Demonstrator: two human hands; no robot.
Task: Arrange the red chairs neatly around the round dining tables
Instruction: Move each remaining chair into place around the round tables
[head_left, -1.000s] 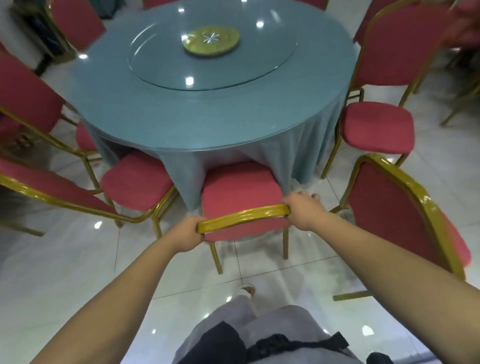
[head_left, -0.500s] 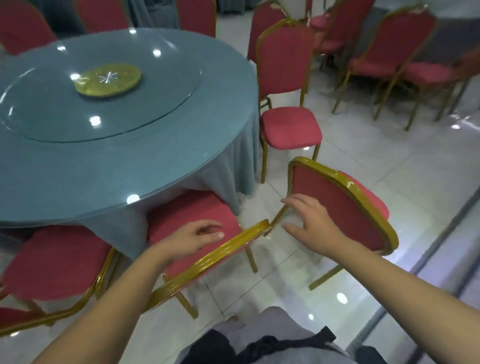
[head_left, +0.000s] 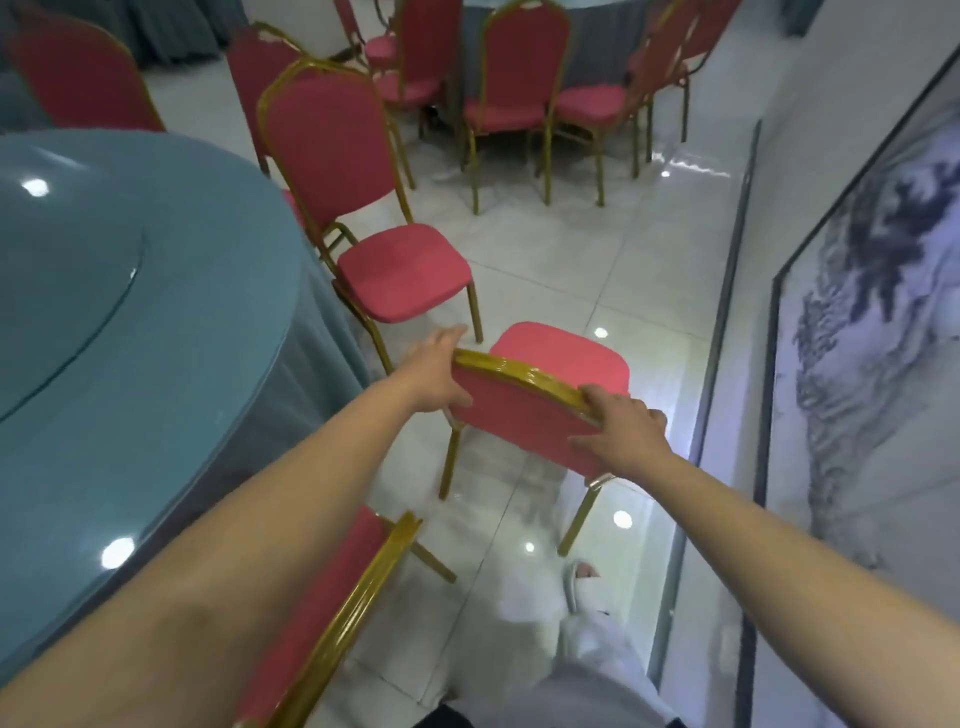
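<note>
Both hands, left hand (head_left: 436, 374) and right hand (head_left: 618, 434), clasp the gold-framed red padded chair (head_left: 530, 410) by its backrest top. It stands off the round teal-clothed table (head_left: 130, 291) to their left, still unplaced; several others also look unplaced.

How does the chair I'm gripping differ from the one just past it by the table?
The gripped chair has both hands on its backrest, left hand and right hand; the next chair is untouched. The gripped chair stands out in the aisle, apart from the round table; the next chair sits close beside its cloth. The gripped chair's seat points away from the camera; the next chair's seat angles right. Both are red with gold frames.
</note>
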